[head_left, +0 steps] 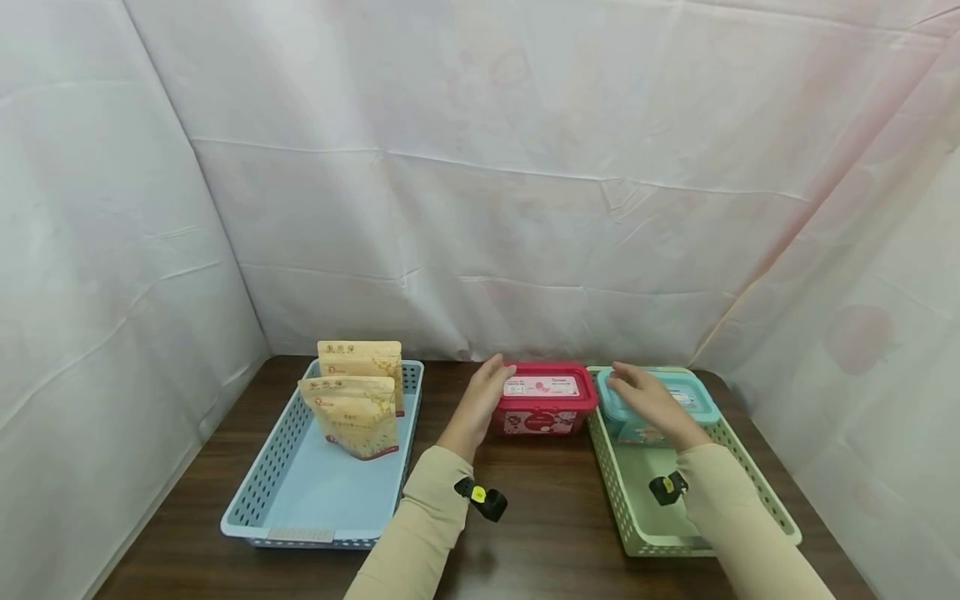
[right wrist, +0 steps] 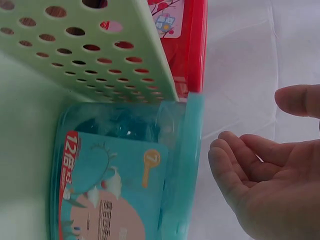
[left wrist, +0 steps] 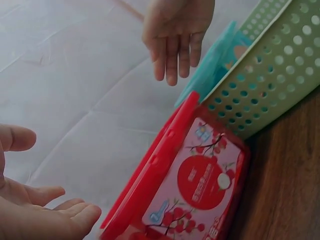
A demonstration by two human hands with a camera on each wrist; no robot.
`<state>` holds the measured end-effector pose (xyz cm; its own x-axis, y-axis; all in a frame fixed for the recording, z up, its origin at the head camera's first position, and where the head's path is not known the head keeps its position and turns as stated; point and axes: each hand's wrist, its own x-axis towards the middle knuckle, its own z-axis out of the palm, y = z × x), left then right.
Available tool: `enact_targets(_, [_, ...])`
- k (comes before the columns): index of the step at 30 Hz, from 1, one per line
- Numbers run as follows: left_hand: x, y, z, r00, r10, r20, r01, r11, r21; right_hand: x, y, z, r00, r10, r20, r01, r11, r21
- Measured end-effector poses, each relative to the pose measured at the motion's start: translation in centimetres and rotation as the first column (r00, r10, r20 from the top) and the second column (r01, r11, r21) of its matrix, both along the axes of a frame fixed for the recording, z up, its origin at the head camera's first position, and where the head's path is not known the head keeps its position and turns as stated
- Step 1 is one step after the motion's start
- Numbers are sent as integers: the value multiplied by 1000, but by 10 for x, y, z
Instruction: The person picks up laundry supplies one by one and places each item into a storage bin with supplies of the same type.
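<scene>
A red plastic box (head_left: 542,421) with a lid and a pink label stands on the table, right beside the green basket's left wall. My left hand (head_left: 480,408) is at its left end, with the fingers relaxed and nothing held. In the left wrist view the fingers (left wrist: 75,216) are near the lid's edge. Over the back of the green basket (head_left: 647,543), my right hand (head_left: 656,407) hovers above a teal lidded box (head_left: 693,400) that sits inside. The right wrist view shows its fingers (right wrist: 245,160) loosely bent beside the teal lid, with no object between them.
To the left, a light blue basket (head_left: 330,492) holds two upright yellow pouches, the front pouch (head_left: 356,417) leaning. Dark wooden tabletop (head_left: 540,517) lies between the baskets. White sheeting (head_left: 487,225) hangs behind the table and along both sides.
</scene>
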<state>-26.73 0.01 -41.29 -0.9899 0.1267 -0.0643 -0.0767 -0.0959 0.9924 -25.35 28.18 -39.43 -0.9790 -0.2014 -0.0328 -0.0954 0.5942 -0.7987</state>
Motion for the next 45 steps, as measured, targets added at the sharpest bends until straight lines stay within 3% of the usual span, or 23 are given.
enact_targets(7, [-2,-12,0,998,60,28,-57,995,-80,-7,-10,-6,1000,-21,-9,21,1000,1])
enact_targets(11, [-5,-15,-2,997,75,33,-69,985,-158,-13,-15,-8,997,-49,-61,54,996,78])
enact_targets(16, [-11,-16,-7,999,53,-8,-53,962,-268,-17,-25,-8,992,-33,-124,59,976,211])
enact_targets(22, [-18,-15,-10,995,21,-102,-62,905,-421,-24,-36,-7,981,25,-194,34,954,296])
enact_targets(30, [-27,-14,-17,977,3,-215,-133,794,-593,-39,-38,-9,975,49,-216,41,918,395])
enact_targets(34, [-30,-14,-20,971,-2,-239,-152,768,-623,-45,-36,-8,978,49,-203,46,898,437])
enact_targets(41, [-34,-16,-25,955,-34,-296,-184,713,-677,-49,-37,-5,990,1,-140,63,890,452])
enact_targets(45, [-34,-16,-24,951,-59,-303,-174,708,-684,-50,-37,-5,992,-2,-128,62,883,464])
